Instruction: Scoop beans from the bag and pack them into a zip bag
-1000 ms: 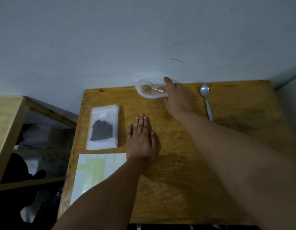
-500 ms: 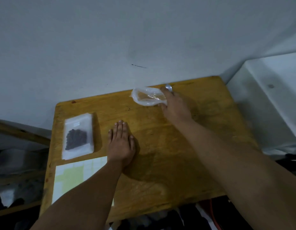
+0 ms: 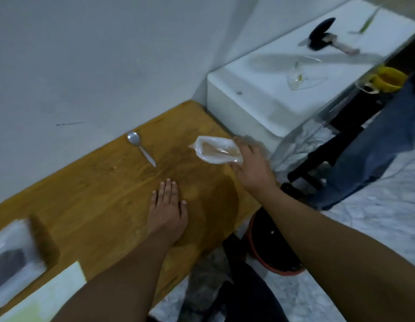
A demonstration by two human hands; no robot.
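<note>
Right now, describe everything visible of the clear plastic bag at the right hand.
The clear plastic bag is thin, wrinkled, translucent film, whitish at the edges, with a pale brownish patch inside; whether that is contents or wood showing through is unclear. It stretches over the far right corner of the table, tapered end pointing away from the right hand, which grips its other end. Whether it rests on the wood I cannot tell.

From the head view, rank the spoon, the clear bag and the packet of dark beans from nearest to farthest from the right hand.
1. clear bag: gripped by the right hand, at the right end of the table.
2. spoon: further left, by the wall.
3. packet of dark beans: far left edge of the view.
</note>
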